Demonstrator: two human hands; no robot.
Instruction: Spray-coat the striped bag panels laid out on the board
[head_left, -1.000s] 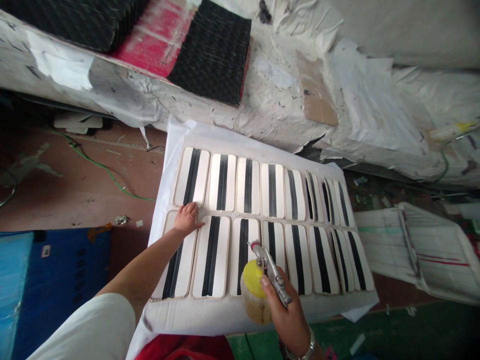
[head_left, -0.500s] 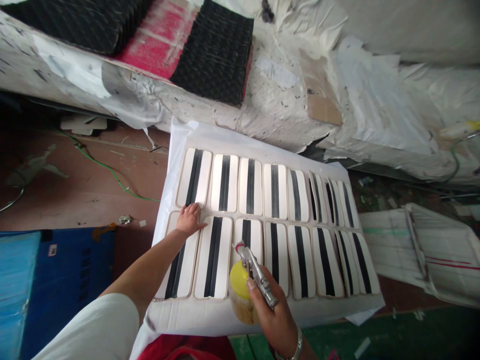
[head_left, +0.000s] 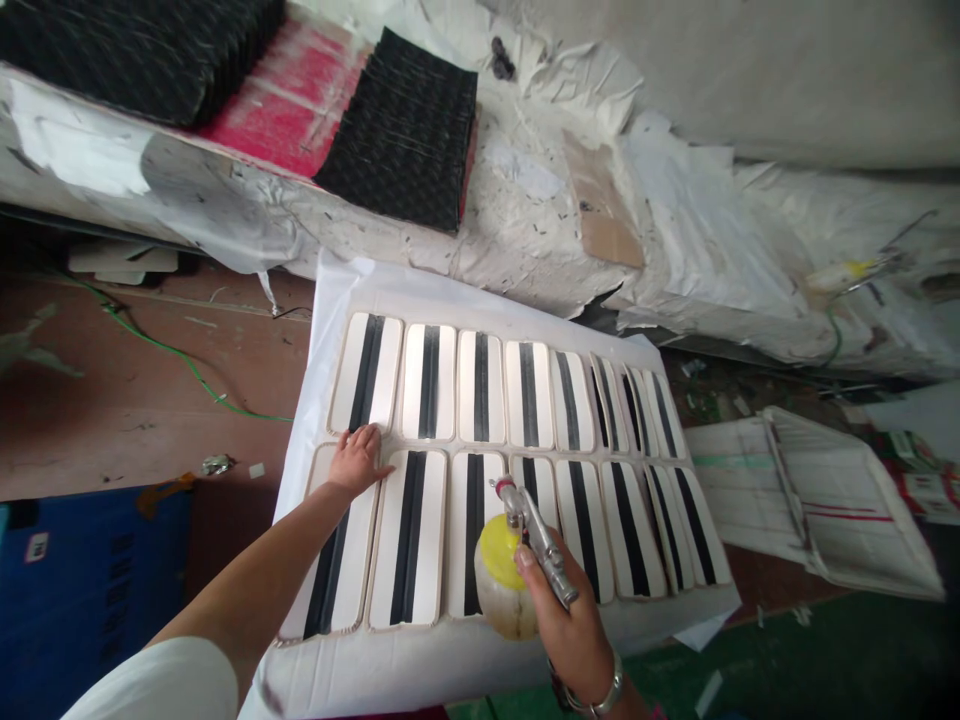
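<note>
A white board (head_left: 450, 660) carries two rows of several cream pads (head_left: 429, 380), each with a black stripe down its middle. My left hand (head_left: 355, 460) lies flat, fingers spread, on the top of the leftmost pad in the near row. My right hand (head_left: 566, 625) is closed round a metal spray gun (head_left: 536, 535) with a yellow-lidded cup (head_left: 501, 580) under it. The gun's nozzle points at the near row, over the third and fourth pads from the left.
Behind the board, a paper-covered bench (head_left: 675, 230) holds two stacks of black textured sheets (head_left: 401, 130) on a red surface. A green cable (head_left: 161, 350) crosses the brown floor at left. White panels (head_left: 817, 490) lie at right, a blue sheet (head_left: 67, 590) at lower left.
The spray gun went left along the near row, then came back to the right. My left hand has stayed on the leftmost pad. The camera shifted slightly.
</note>
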